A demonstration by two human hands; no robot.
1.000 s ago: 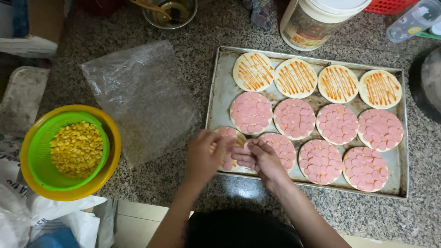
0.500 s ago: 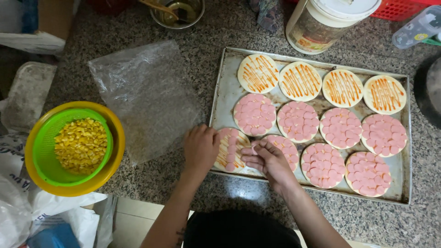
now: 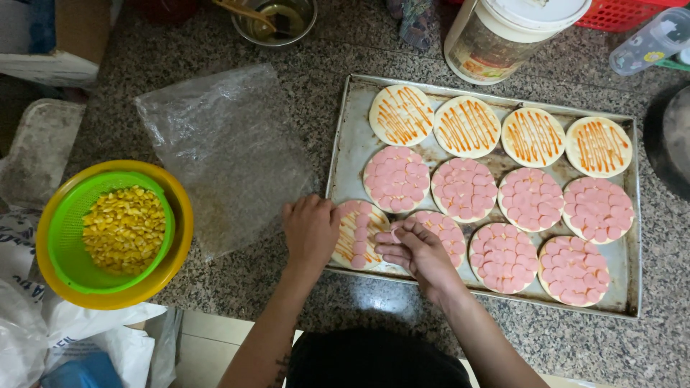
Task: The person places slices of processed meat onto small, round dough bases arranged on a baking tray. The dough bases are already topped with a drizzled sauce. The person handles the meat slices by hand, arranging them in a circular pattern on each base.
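Two hands are working over a half-topped dough round at the near left corner of a baking tray.

The right hand (image 3: 417, 251) is pinching a pink sausage slice (image 3: 394, 236) between its closed fingertips, just above the half-topped dough round (image 3: 357, 233). The left hand (image 3: 310, 228) is resting with curled fingers on that round's left edge, at the tray's rim; whether it is gripping anything cannot be told. The round is carrying orange sauce stripes and a partial ring of slices. It is lying in the metal baking tray (image 3: 348, 147) beside seven rounds fully covered in slices, with four sauce-striped rounds in the far row. Left of the tray a clear plastic bag (image 3: 223, 151) is lying on the granite counter (image 3: 316, 287), and further left a green colander of corn kernels (image 3: 118, 230) is sitting in a yellow bowl (image 3: 176, 266).
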